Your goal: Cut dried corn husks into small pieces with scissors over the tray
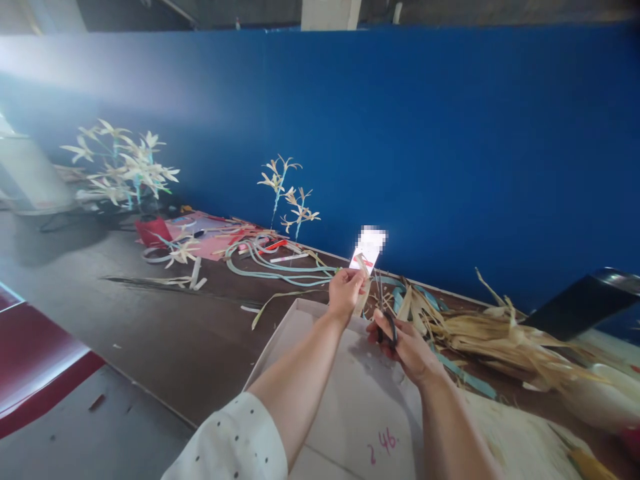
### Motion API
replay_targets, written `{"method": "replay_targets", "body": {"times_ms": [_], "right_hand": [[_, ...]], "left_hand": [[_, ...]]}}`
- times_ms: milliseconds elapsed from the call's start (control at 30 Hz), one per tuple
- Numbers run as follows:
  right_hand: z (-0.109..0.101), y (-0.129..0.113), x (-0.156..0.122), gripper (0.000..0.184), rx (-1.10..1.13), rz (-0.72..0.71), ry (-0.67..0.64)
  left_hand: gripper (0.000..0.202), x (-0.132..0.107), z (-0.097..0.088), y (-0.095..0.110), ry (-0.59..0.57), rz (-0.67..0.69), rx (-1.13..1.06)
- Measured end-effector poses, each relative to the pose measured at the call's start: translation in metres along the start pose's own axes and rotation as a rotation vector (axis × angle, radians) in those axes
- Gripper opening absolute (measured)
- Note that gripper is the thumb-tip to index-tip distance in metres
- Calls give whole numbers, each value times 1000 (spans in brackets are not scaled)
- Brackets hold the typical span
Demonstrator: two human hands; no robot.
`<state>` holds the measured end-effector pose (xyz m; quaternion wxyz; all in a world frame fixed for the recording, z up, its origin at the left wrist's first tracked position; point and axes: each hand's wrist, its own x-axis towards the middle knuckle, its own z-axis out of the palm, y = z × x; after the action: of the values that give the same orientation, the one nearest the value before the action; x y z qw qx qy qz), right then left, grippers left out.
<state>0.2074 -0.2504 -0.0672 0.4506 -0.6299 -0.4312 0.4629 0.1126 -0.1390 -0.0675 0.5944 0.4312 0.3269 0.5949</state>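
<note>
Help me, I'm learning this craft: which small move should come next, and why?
Probably bring the scissors in the right hand leftward to the pale strip for one small snip: the left hand pinches that strip, and the blades point up just beside it. Whether they are open is hard to tell.

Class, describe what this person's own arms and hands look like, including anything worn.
The left arm has a white sleeve with small dark dots, ending well above the wrist. The left hand and right hand are ungloved. The visible right forearm is bare.
</note>
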Motion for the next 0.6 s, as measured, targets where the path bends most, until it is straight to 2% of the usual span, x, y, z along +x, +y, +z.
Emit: {"method": "replay_targets", "body": {"times_ms": [167,367,600], "right_hand": [[4,-2,-1,45,-98,3,-28],[5,0,1,45,-131,-33,27],[4,-1,2,41,-111,-40,64]], "left_hand": [[17,-1,2,2,24,-5,-8],[16,-8,4,9,-48,-22,26],[14,-13,7,13,-61,-49,50]]}}
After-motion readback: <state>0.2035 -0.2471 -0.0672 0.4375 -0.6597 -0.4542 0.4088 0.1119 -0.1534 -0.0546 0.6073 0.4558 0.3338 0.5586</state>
